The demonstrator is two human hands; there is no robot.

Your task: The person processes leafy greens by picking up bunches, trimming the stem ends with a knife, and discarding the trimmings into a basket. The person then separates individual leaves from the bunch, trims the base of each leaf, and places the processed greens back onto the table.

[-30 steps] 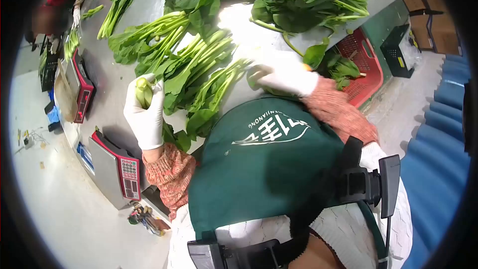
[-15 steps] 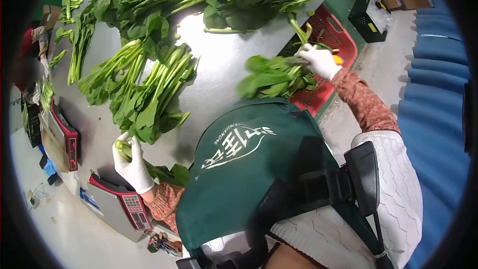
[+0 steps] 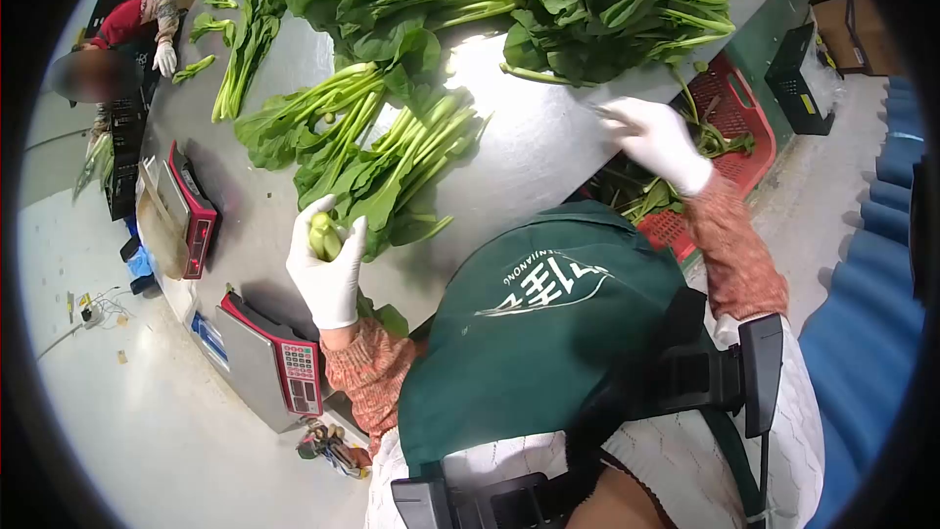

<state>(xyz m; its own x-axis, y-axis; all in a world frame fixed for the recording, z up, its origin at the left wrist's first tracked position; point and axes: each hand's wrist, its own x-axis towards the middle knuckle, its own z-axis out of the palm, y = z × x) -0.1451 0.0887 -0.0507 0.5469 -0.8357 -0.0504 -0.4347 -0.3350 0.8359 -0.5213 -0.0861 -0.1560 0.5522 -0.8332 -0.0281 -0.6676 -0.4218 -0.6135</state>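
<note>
My left hand (image 3: 328, 269), in a white glove, is shut on the stem ends of a small bunch of leafy greens (image 3: 323, 233), held just above the steel table (image 3: 529, 167). Beside it lies a loose pile of cut greens (image 3: 392, 162). My right hand (image 3: 658, 142), also gloved and blurred by motion, hovers over the table's right edge, above the red basket (image 3: 754, 142). No greens are in it, and I cannot make out its fingers. A big heap of greens (image 3: 587, 0) covers the far end of the table.
Two red-faced scales (image 3: 284, 372) (image 3: 191, 220) stand along the table's left edge. The red basket holds discarded leaves, with a black crate (image 3: 798, 69) beyond it. Another person (image 3: 127, 29) in gloves works at the far left corner. Small bunches (image 3: 235, 59) lie there.
My right hand no longer holds the leafy bunch it had over the red basket and has come back toward the table. My left hand has kept its small bunch.
</note>
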